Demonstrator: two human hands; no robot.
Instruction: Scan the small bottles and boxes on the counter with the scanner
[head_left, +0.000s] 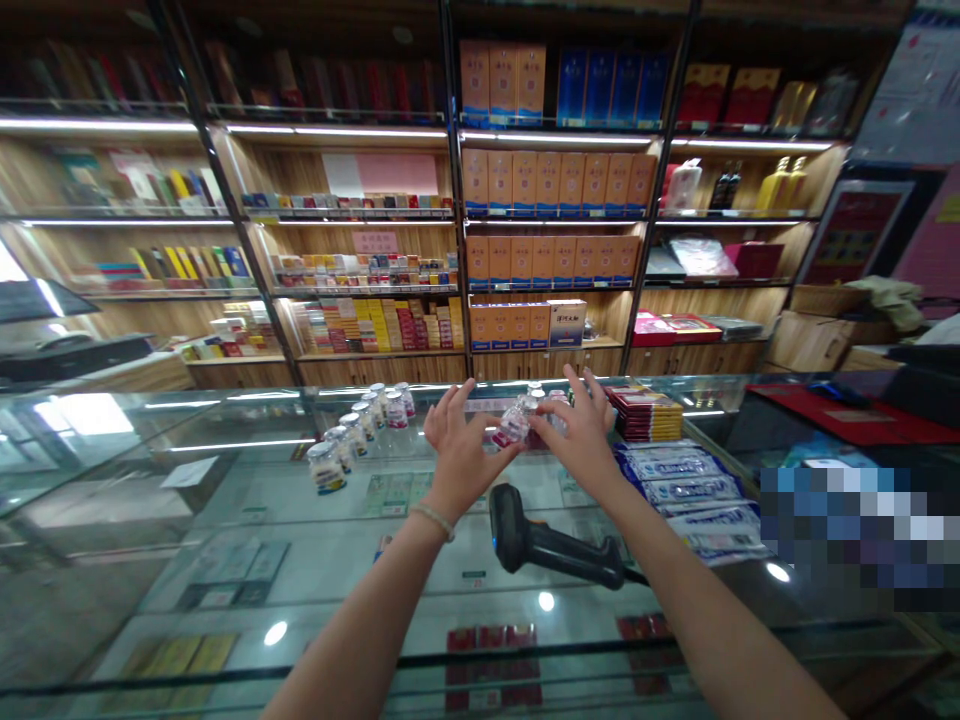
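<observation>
A small clear bottle (pixel 514 420) with a pink-red label is tilted between my hands above the glass counter. My left hand (pixel 463 450) has thumb and forefinger at its left and lower side, other fingers raised. My right hand (pixel 579 430) pinches at its right side, other fingers lifted. Just behind stands another white-capped bottle (pixel 535 389), partly hidden. To the left, several small bottles (pixel 352 432) stand in a slanting row, with more bottles (pixel 397 408) beside them. Below my hands a black barcode scanner (pixel 559 550) lies on the glass.
Right of my hands are a stack of red-and-gold packs (pixel 646 413) and blue-and-white packets (pixel 686 485). A red mat (pixel 855 413) lies farther right. Flat packs show beneath the glass counter (pixel 315 560). Shelves of orange boxes (pixel 551 262) line the back.
</observation>
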